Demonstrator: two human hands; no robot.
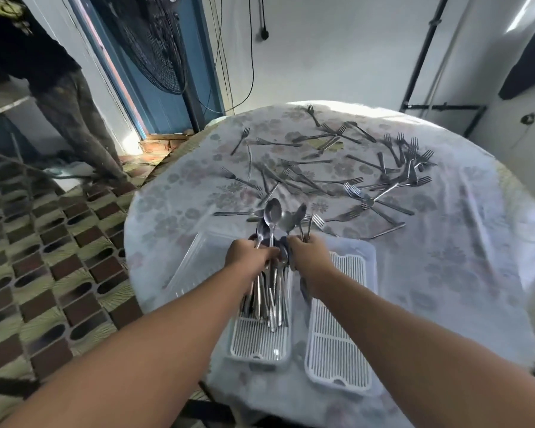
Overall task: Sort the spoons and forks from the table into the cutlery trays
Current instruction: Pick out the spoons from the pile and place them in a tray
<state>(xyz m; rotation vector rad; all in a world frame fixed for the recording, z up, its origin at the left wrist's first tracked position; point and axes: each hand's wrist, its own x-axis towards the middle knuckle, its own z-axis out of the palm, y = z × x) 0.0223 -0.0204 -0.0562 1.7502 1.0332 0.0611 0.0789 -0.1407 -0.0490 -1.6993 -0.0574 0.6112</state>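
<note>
A: What sits closest to us?

B: Two bare forearms reaching out over two white slatted cutlery trays, side by side on the near part of the table (476, 273). The left tray (260, 338) holds a bundle of spoons; the right tray (337, 350) shows only its bare grid.

A: And the hands?

B: The left hand (247, 253) has its fingers curled round the bundle of spoons (271, 282), whose bowls stick up past the knuckles; I count about four bowls, but the handles blur together. The right hand (311, 251) pinches a few upright pieces, including at least one fork (317, 222).

A: What is still scattered?

B: Forks (383, 177), well over twenty, overlapping too much for an exact count, across the far half of the flowered cloth. One clear lid (195, 257) lies left of the trays.
</note>
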